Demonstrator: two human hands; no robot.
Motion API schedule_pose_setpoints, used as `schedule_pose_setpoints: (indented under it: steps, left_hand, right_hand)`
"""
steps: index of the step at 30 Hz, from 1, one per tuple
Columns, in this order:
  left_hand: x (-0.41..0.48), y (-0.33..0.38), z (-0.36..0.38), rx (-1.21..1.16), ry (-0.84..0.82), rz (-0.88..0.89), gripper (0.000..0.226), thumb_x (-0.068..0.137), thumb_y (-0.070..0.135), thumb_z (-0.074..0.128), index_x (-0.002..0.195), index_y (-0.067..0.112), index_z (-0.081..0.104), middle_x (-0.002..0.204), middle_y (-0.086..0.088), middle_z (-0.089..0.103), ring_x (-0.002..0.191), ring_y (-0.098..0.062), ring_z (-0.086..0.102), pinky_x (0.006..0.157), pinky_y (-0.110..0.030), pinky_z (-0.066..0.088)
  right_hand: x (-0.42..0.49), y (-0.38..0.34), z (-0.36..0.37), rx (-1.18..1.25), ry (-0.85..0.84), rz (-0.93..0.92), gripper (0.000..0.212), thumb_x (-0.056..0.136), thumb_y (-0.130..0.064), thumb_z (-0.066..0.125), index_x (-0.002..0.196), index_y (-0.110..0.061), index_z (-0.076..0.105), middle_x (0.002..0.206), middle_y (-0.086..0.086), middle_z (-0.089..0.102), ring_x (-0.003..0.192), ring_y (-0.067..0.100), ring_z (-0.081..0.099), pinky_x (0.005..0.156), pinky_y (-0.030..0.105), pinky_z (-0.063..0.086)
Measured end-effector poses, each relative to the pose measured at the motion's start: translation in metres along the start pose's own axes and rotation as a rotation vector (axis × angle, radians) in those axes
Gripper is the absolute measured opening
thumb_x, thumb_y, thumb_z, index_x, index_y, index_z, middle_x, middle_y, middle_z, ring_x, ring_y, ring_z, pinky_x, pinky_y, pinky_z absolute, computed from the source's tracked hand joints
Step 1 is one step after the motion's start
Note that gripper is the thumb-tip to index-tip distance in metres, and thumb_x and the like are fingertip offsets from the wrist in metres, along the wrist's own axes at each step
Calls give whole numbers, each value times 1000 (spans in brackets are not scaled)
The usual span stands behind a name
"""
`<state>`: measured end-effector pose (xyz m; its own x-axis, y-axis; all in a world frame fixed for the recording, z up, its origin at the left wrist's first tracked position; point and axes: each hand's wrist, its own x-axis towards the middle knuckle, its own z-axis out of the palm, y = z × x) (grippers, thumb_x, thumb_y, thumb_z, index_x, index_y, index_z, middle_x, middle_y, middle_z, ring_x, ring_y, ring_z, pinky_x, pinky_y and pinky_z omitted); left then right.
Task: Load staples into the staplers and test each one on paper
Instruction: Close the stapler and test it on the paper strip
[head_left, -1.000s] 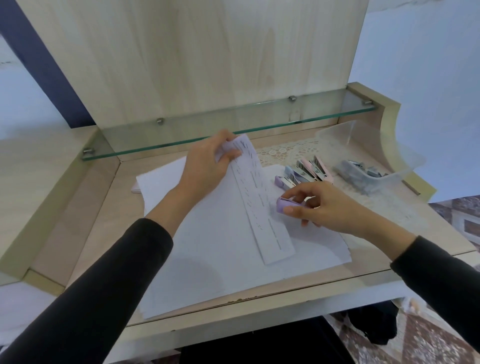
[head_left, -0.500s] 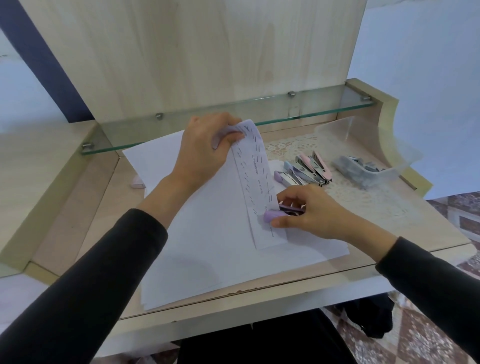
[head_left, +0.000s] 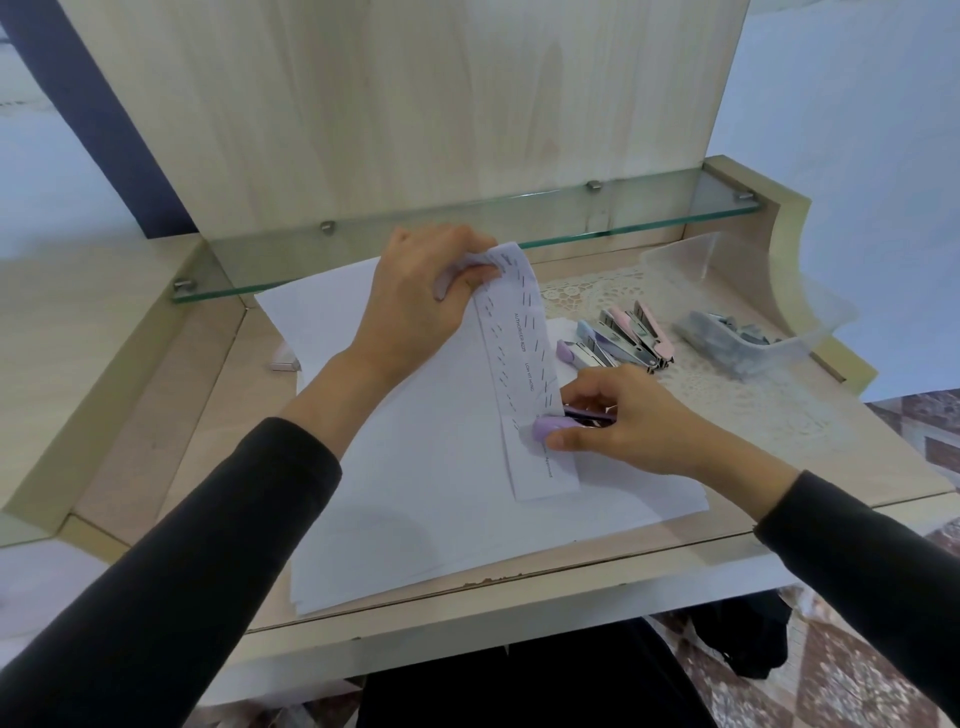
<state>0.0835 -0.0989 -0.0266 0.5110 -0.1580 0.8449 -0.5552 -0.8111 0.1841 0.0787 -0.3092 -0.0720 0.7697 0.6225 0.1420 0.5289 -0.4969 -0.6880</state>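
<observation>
- Nearest us, loose sheets of paper (head_left: 415, 493) lie spread on the surface (head_left: 156, 415).
- Our right grip (head_left: 639, 421) pinches the lilac stapler (head_left: 553, 428), thumb on its near side and fingers curled over the top. Its mouth sits over the right edge of the paper strip (head_left: 524, 364), on the strip's near half.
- A second ago the stapler sat at the strip's edge farther up. It has since slid nearer and farther onto the paper, so we judge a test staple is being driven or is about to be.
- The strip already carries many staples, so several tests look done.
- Our left grip (head_left: 415, 296) pinches the strip's far end, which has lifted and curled off the sheets in the last second.
- Farther right, a row of staplers (head_left: 623, 338) lies side by side on the lace mat (head_left: 727, 415).
- Beyond them, the clear tub (head_left: 670, 260) holds a heap of grey pieces (head_left: 727, 338), probably staples, though they are too blurred to be sure.
</observation>
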Motion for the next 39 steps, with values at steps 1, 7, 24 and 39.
schedule_pose_setpoints:
  steps: [1, 7, 24, 39]
  left_hand:
    - [0, 0, 0, 3, -6, -5, 12, 82, 12, 57, 89, 20, 52, 76, -6, 66, 73, -10, 48, 80, -8, 27]
    - [1, 0, -2, 46, -42, -55, 10, 82, 10, 61, 86, 1, 63, 77, -8, 66, 74, -10, 46, 82, -6, 27]
    - [3, -1, -2, 31, -102, -159, 19, 83, 17, 62, 91, 1, 60, 87, -8, 66, 74, -13, 48, 75, -6, 31]
    - [4, 4, -1, 52, -78, -82, 12, 80, 7, 66, 84, -3, 60, 81, -11, 67, 75, -11, 45, 78, -6, 28]
  right_hand:
    - [0, -1, 0, 2, 0, 1, 37, 70, -29, 75, 70, 4, 58, 61, 11, 42, 53, 10, 29, 52, 23, 22]
    - [2, -2, 1, 9, -5, 15, 26, 69, -31, 75, 68, -11, 59, 60, 4, 46, 51, 9, 32, 52, 17, 29]
    - [3, -3, 2, 68, 33, -58, 41, 73, -23, 74, 67, 11, 53, 60, 13, 34, 53, 11, 25, 61, 0, 32]
    - [4, -5, 5, 41, 98, -83, 42, 72, -18, 74, 60, 13, 48, 55, 13, 35, 54, 21, 26, 60, -1, 31]
